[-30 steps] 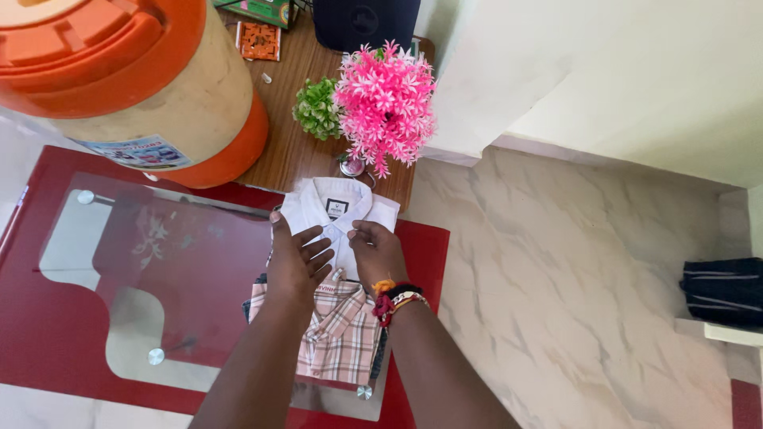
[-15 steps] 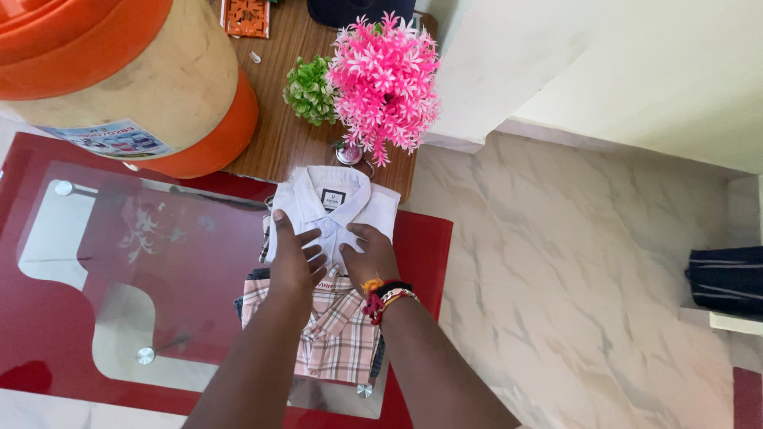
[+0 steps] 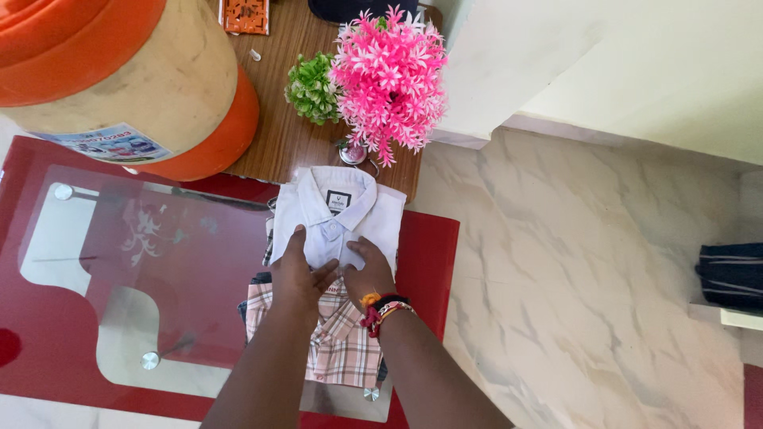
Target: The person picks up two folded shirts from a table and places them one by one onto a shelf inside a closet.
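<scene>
A folded white shirt (image 3: 338, 214) lies at the far right of a red table with a glass top (image 3: 119, 262), its collar toward the far edge. A folded pink plaid shirt (image 3: 346, 345) sits just in front of it, over a dark garment. My left hand (image 3: 298, 274) and my right hand (image 3: 367, 270) rest side by side on the near edge of the white shirt, fingers curled onto the fabric. Coloured bands circle my right wrist. Whether the fingers pinch the cloth is hidden.
A large orange and cream water cooler (image 3: 119, 79) stands at the far left. On a wooden side table (image 3: 278, 135) behind the shirts are a pink artificial flower bunch (image 3: 389, 71) and a small green plant (image 3: 311, 87). Marble floor (image 3: 572, 278) lies to the right, with dark folded cloth (image 3: 731, 274).
Both hands have drawn back toward me along the white shirt, from near the collar to its lower edge, and moved closer together.
</scene>
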